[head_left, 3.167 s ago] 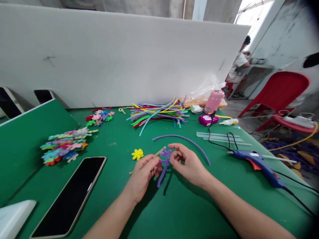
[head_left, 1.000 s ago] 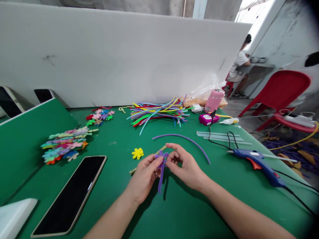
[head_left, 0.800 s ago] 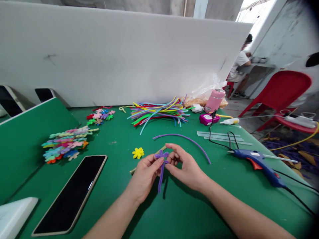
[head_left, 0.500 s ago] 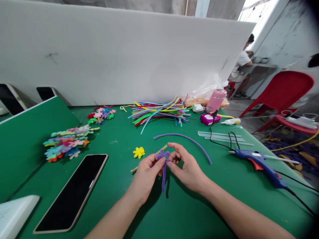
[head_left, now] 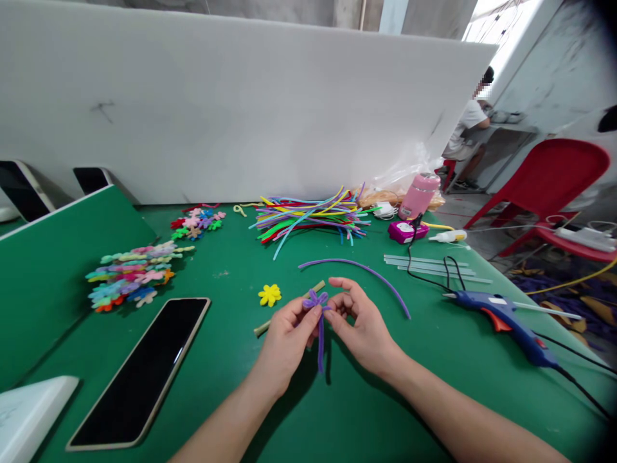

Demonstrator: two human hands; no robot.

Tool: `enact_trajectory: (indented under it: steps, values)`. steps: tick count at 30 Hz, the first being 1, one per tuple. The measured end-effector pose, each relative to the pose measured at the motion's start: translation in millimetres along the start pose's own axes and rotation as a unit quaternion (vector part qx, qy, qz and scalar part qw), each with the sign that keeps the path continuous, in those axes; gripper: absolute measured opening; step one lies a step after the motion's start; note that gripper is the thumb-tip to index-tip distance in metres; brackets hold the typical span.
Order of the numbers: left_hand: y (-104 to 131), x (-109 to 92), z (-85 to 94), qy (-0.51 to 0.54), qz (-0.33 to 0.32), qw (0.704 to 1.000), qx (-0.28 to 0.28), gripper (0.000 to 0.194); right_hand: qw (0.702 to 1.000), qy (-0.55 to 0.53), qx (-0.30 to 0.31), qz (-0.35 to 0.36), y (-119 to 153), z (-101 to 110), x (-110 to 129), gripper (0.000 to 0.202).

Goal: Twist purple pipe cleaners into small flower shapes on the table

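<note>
A purple pipe cleaner (head_left: 321, 347), looped into petals at its top with a straight tail hanging down, is pinched between the thumb and fingers of my left hand (head_left: 290, 337). The thumb and index finger of my right hand (head_left: 359, 328) close on the right side of the same petals. Behind my hands, a thin greenish stick (head_left: 263, 328) lies slantwise on the table, partly hidden. Just left of it sits a yellow pipe cleaner flower (head_left: 269, 295). A curved purple pipe cleaner (head_left: 359, 264) lies beyond my right hand.
Colourful pipe cleaners (head_left: 308, 218) are heaped at the back. Finished flowers (head_left: 130, 276) lie at left, near a phone (head_left: 139, 373). On the right are a blue glue gun (head_left: 501, 321), glue sticks (head_left: 429, 265), a purple box (head_left: 407, 232) and a pink bottle (head_left: 420, 195). A person (head_left: 465, 128) sits beyond.
Both hands stay nearly in place around the purple petals. The hanging tail has swung slightly to the right, and the right fingers have shifted a little on the petals.
</note>
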State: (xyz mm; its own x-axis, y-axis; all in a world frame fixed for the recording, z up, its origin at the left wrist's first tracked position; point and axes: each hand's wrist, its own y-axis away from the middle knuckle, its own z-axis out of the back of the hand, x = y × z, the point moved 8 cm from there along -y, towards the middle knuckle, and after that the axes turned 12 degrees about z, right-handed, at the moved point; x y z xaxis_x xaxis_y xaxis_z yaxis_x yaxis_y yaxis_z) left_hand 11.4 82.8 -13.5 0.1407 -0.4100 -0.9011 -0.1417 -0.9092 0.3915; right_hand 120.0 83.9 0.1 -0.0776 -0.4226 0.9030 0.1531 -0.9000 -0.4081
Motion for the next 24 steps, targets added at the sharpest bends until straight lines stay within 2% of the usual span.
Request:
enact_trajectory:
  steps: [4,7,14,19,24]
  values:
    - [-3,6,1.1,0.055,0.031,0.998,0.013,0.015,0.999,0.009,0.008,0.030,0,0,3,0.037]
    - [-4,10,1.3,0.094,0.057,0.994,0.027,0.015,0.993,0.064,0.016,0.095,-1,5,11,0.044]
    - [-5,15,-1.0,0.116,0.096,0.986,0.069,0.017,0.937,0.224,0.088,0.255,1,2,31,0.047]
    - [-6,16,-0.2,0.116,0.092,0.986,0.074,0.011,0.910,0.274,0.105,0.293,2,-1,39,0.042]
    - [-5,14,2.0,0.101,0.083,0.990,0.053,0.010,0.892,0.304,0.099,0.320,3,-1,45,0.037]
